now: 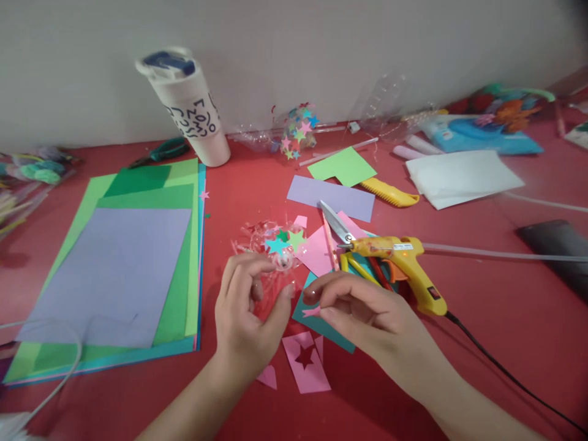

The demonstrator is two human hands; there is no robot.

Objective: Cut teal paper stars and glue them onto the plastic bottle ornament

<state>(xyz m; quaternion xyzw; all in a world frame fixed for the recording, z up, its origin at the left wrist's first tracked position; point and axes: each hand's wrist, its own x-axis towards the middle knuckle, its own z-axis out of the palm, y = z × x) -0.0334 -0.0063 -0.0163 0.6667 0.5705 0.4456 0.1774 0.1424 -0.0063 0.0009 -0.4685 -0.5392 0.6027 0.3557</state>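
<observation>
Between the thumb and fingertips of my right hand [367, 312] is a small pink paper star [312, 312], with two of its points showing. My left hand [248, 306] is open and curved, thumb apart from the fingers, with nothing seen in its grasp. Just beyond its fingertips sits a clear plastic piece decorated with paper stars [280, 246] in blue and green; its exact form is hard to make out. Below the hands lies a pink paper scrap [305, 370] with a star-shaped hole. A teal sheet [342, 337] is partly under my right hand.
A yellow glue gun [408, 263] with a black cord and open scissors [337, 223] lie on the right over paper pieces. Coloured sheets [119, 275] are stacked at left. A white tumbler [197, 110], a star-covered ball [299, 131] and a yellow cutter [390, 192] stand or lie farther back.
</observation>
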